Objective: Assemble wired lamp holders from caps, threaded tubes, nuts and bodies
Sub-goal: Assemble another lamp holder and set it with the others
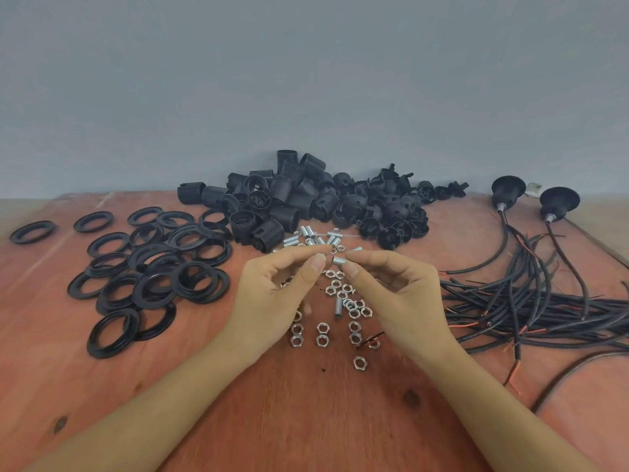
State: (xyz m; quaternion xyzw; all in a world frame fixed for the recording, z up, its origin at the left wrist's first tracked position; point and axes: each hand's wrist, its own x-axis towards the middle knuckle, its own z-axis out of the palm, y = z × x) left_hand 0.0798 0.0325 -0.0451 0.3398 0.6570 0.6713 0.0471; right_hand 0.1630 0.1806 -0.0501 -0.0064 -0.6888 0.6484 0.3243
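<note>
We face a plain grey wall point(306, 80) behind a reddish wooden surface point(306, 403) that carries all the parts. At the right of the surface lies a loose bundle of black wires point(531, 301) with red cores showing at several cut ends. At the left, flat black rings point(153, 267) are spread out and partly overlap one another. Against the wall at the centre sits a heap of black threaded bodies point(272, 199), and a heap of black caps point(384, 206) touches it on the right. Two wired lamp holders, one point(509, 190) beside the other point(560, 201), stand at the far right with their wires running toward the bundle. Both forearms reach in from the lower edge and meet above the middle of the surface. The left hand point(272, 294) has its fingers curled, with thumb and forefinger tips drawn close together; we cannot tell whether anything sits between them. The right hand point(401, 294) pinches a threaded tube point(339, 260) between thumb and forefinger, holding it roughly level and raised off the surface, its free end pointing at the left fingertips. Loose tubes point(313, 238) lie just beyond the hands, in front of the bodies. Hex nuts point(343, 301) are scattered under and between the hands, with one stray tube point(338, 306) lying among them.
</note>
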